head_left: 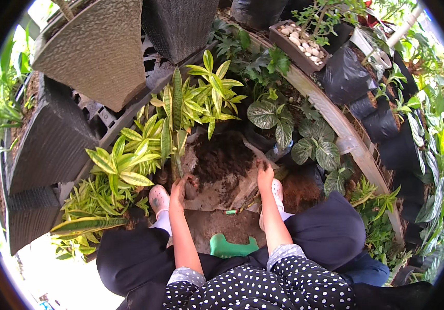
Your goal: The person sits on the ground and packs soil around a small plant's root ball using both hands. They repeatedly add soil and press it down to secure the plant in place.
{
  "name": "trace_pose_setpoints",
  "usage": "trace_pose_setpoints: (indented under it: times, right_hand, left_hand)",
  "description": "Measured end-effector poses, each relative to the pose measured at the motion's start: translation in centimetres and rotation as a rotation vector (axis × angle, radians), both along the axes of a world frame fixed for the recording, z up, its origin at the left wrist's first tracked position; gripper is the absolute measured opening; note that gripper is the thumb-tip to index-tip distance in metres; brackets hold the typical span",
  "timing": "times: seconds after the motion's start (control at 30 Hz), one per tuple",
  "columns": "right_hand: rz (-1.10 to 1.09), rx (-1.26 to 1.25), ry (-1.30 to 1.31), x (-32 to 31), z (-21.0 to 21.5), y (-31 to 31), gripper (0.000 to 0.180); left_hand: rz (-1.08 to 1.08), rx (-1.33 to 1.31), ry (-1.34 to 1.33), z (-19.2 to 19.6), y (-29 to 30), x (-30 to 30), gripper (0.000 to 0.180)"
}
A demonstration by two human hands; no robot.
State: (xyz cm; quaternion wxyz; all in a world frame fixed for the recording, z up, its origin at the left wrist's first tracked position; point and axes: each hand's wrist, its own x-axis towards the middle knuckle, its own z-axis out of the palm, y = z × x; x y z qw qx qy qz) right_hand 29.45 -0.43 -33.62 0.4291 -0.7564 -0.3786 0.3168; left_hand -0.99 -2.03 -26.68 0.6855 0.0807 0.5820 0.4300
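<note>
Seen from the head camera, a heap of dark brown potting soil (222, 157) on a grey sheet (232, 194) lies straight ahead of both hands, between two white clogs (158, 199). The left hand (179, 187) is closed around the base of a tall plant with yellow-edged green strap leaves (176, 111), whose long axis stands upright, just left of the heap. The right hand (265, 174) is pressed into the soil's right edge, fingers seemingly curled together, though that is hard to make out. A green plastic stool (229, 247) sits below, between the forearms.
</note>
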Motion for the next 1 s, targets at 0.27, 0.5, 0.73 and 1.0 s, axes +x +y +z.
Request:
trace_pose_setpoints:
  times: [0.27, 0.5, 0.73, 1.0]
  right_hand:
    - [0.607, -0.293, -0.531, -7.4, -5.0, 1.1, 0.042]
    - [1.540, -0.047, -0.874, -15.8, -7.5, 3.0, 0.047]
    - [1.289, -0.174, -0.840, -12.2, -7.8, 8.9, 0.056]
    - [1.605, -0.073, -0.659, -15.3, -7.7, 1.7, 0.042]
  left_hand:
    - [0.021, 0.005, 0.145, -3.2, 1.0, 0.3, 0.022]
    - [0.074, 0.025, 0.224, -5.0, 1.1, -0.2, 0.024]
    - [0.118, 0.066, 0.241, -7.8, -0.2, -2.0, 0.024]
    - [0.187, 0.028, 0.199, -6.4, 0.2, -1.7, 0.023]
